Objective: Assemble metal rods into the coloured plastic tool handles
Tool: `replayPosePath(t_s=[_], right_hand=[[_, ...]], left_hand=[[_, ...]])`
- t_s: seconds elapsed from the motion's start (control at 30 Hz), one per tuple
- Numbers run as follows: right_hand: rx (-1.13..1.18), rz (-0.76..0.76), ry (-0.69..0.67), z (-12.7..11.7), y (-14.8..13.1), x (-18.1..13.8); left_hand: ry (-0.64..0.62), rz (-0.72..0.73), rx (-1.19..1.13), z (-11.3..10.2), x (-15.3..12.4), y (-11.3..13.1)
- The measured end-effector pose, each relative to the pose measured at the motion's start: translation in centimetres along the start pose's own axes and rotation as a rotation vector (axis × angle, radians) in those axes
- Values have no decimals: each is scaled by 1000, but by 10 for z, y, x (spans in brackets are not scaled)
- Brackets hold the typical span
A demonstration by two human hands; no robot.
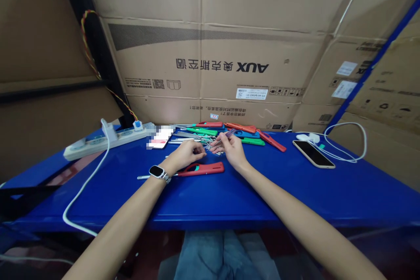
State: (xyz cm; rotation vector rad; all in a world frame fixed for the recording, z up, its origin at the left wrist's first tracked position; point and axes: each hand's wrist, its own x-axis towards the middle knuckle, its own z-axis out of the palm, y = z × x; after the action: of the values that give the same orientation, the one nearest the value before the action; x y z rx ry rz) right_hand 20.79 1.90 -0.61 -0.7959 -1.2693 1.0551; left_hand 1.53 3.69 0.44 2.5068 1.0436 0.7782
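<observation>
My right hand [232, 148] has its fingers closed on a thin, clear purplish piece [231, 132]; its exact kind is too small to make out. Just left of it, my left hand [187, 154] is closed with thumb and fingertips together, and whatever it may hold is not visible. Thin white wires or strips [207, 141] lie in a tangle between and behind both hands. In front of the left hand, a red long-nosed lighter [210, 168] rests on the blue table [229, 197], its metal tube passing under my left wrist.
Behind my hands lie several more long-nosed lighters, including a green one [252, 141] and a red one [271, 141]. A pixelated phone-like item [161, 136] and a power strip [98, 142] are left. A phone [314, 154] and white cable [359, 140] lie right. Cardboard [210, 52] walls the back.
</observation>
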Motion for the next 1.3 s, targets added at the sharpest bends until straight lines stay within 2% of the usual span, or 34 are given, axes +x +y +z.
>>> replayPosePath(t_s=[0.3,0.5,1.3], right_hand=[[-46,-60,19,6,-3,-5],[-83,-107,32,5,-8,-8],[-178,-185,3,3,-8,-10]], left_hand=[[31,88,90,6,2,1],[63,75,62,6,2,4],[60,105,81,8,1,10]])
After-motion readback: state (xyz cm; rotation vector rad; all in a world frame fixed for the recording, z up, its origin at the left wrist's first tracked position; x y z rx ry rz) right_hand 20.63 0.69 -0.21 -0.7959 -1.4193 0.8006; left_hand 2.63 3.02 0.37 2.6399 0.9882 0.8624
